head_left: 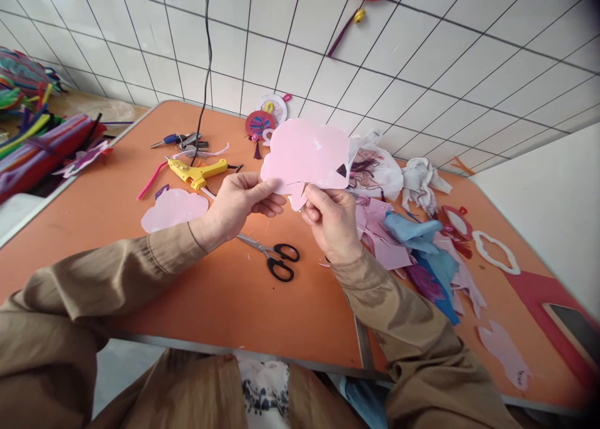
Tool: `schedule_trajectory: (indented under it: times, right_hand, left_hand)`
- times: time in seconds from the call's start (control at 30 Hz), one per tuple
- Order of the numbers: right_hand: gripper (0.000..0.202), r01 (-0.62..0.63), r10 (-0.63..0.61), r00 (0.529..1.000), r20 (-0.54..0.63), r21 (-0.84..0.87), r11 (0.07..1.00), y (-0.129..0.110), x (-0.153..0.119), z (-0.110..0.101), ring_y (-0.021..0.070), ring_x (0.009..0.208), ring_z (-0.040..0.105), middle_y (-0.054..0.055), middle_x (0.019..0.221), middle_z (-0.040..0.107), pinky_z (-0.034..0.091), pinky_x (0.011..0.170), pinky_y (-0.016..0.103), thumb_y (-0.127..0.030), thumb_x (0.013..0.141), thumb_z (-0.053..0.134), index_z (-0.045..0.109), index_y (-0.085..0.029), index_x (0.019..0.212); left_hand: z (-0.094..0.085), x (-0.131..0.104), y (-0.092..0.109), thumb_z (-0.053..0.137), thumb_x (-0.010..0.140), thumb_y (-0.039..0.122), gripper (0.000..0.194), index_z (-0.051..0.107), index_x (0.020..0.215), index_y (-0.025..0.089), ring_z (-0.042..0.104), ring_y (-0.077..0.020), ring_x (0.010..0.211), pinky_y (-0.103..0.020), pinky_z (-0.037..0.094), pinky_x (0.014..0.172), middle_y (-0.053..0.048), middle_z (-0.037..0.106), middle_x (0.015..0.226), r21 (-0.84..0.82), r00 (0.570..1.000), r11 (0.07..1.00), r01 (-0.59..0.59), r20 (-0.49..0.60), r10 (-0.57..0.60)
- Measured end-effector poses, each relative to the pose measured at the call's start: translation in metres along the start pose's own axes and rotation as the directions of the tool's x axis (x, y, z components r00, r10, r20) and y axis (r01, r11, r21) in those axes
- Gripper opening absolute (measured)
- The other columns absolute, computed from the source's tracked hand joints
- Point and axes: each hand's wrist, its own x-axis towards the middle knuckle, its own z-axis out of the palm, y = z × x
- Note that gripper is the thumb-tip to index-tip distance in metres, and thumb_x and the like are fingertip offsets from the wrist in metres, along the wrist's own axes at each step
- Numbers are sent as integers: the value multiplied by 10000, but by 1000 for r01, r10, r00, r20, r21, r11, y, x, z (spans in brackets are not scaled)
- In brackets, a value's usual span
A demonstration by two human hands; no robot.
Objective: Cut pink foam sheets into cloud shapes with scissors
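A pink cloud-shaped sheet (307,151) is held up above the orange table (309,310). My left hand (239,204) pinches its lower left edge between thumb and fingers. At the lower edge, my right hand (332,219) grips a small pink flap that hangs from the sheet. Black-handled scissors (276,254) lie on the table below my hands. Left of my left hand rests another pink cloud-shaped piece (173,211), with a yellow glue gun (199,171) behind it.
Pink and blue scraps (422,241) and a white plastic bag (382,172) lie at the right. Further right are a white cloud-shaped ring (495,252) and a phone (574,329). Colourful pipe cleaners (51,147) fill the far left. A black cable (207,60) hangs by the tiled wall.
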Motion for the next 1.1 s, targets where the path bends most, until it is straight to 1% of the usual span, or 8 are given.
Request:
schedule_trajectory:
  times: [0.17, 0.3, 0.4, 0.57, 0.67, 0.87, 1.03, 1.1]
  right_hand:
    - [476, -5, 4, 998, 57, 8, 1000, 2, 1, -4, 49, 425, 360, -59, 492, 466, 271, 403, 225, -515, 649, 894, 559, -199, 532]
    - [555, -22, 17, 994, 112, 41, 999, 4, 1, -6, 55, 458, 373, -36, 537, 512, 248, 425, 231, -644, 635, 882, 575, -193, 530]
    - [508, -25, 21, 991, 129, 31, 999, 4, 0, -5, 59, 485, 357, -41, 552, 503, 218, 442, 242, -593, 617, 905, 595, -194, 561]
    - [354, -23, 23, 1000, 10, 35, 999, 3, -2, 2, 75, 514, 373, -59, 610, 545, 226, 445, 247, -388, 564, 903, 629, -228, 720]
    - [290, -3, 3, 1000, -14, 32, 999, 2, -2, 4, 76, 507, 383, -63, 614, 549, 239, 448, 245, -321, 584, 844, 599, -234, 714]
    - [255, 6, -6, 1000, -3, 7, 1000, 4, -1, 2, 72, 485, 385, -72, 545, 509, 251, 449, 244, -317, 610, 802, 566, -225, 632]
    - [218, -1, 1, 1000, -8, -15, 1000, 4, -1, 1, 78, 497, 417, -62, 574, 558, 264, 449, 250, -334, 605, 796, 616, -233, 674]
    - [227, 5, -5, 1000, 4, -41, 999, 4, -1, 1, 74, 490, 399, -63, 550, 525, 259, 455, 255, -345, 623, 782, 586, -229, 630]
  left_hand:
    - [1, 1, 1, 871, 781, 353, 301, 737, 715, 92, 688, -135, 543, -236, 540, 540, -91, 765, 691, 7, 1000, 1000, -11, -24, 11]
    - [1, 0, 2, 860, 786, 326, 275, 740, 709, 92, 689, -134, 536, -228, 540, 528, -88, 765, 679, 16, 1000, 1000, -12, -28, 12]
    - [2, -1, 2, 865, 775, 329, 280, 737, 685, 96, 684, -133, 530, -230, 542, 527, -88, 762, 673, 29, 1000, 1000, -11, -23, 12]
    - [4, -2, 0, 909, 717, 412, 355, 738, 678, 103, 669, -137, 521, -250, 547, 532, -95, 762, 671, 64, 1000, 998, -18, 5, 18]
    - [5, -3, -1, 932, 679, 451, 401, 736, 682, 101, 672, -137, 528, -244, 548, 531, -88, 755, 663, 76, 1000, 997, -23, 24, 21]
    - [5, -5, -3, 928, 682, 450, 404, 733, 748, 103, 683, -130, 561, -246, 567, 576, -78, 767, 714, 68, 998, 997, -33, 47, 29]
    - [1, -3, -2, 831, 718, 632, 537, 686, 678, 117, 678, -156, 536, -267, 561, 547, -101, 745, 665, 82, 998, 996, -24, 62, 18]
    - [0, -2, 0, 815, 719, 648, 544, 677, 676, 123, 673, -158, 520, -262, 546, 519, -101, 741, 656, 96, 999, 995, -18, 44, 14]
